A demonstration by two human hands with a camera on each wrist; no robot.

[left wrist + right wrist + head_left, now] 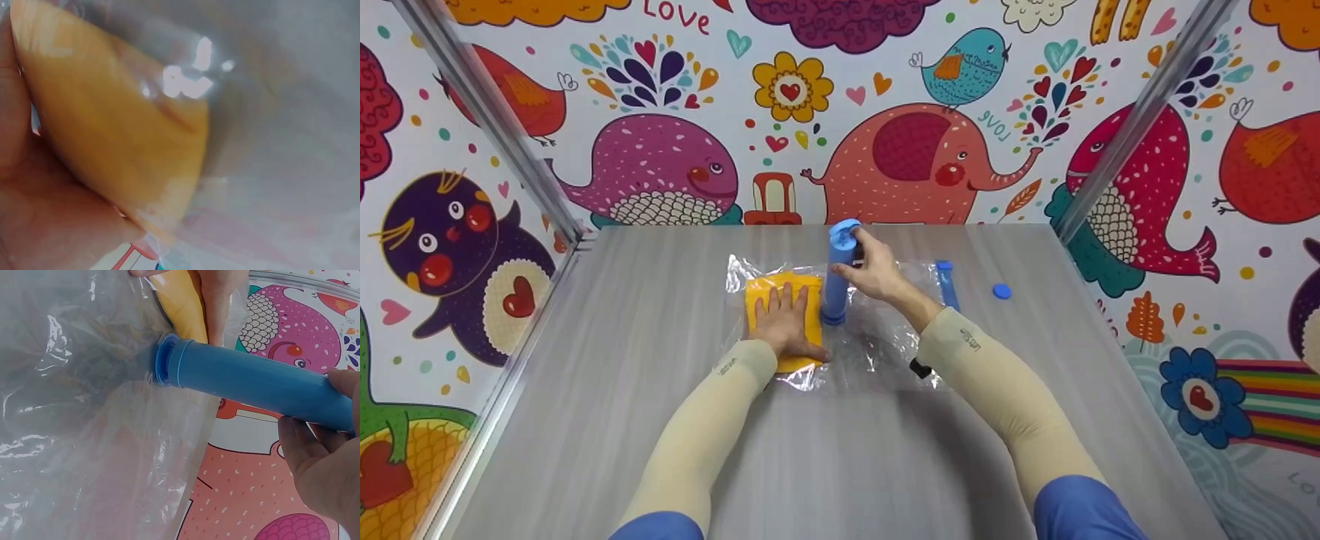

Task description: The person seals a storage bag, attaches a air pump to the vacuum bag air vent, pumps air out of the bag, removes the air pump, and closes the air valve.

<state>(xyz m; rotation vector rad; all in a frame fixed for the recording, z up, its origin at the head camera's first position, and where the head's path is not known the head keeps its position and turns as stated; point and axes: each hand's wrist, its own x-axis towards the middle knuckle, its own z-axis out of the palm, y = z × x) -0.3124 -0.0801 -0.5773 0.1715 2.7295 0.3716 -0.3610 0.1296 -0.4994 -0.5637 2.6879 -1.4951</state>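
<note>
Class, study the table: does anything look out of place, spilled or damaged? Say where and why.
I see no spill or damage. One oddity: a small blue disc lies loose on the table, right of the clear bag and apart from the similarly coloured blue cylinder. It may be a detached cap.

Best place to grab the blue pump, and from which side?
I'd wrap the upper barrel of the blue pump, coming from the person's right. It's a long, straight cylinder standing roughly upright, its flanged lower end against the clear bag. The right hand holds it up there; the left hand, pressing on the yellow bundle, crowds the other side.
</note>
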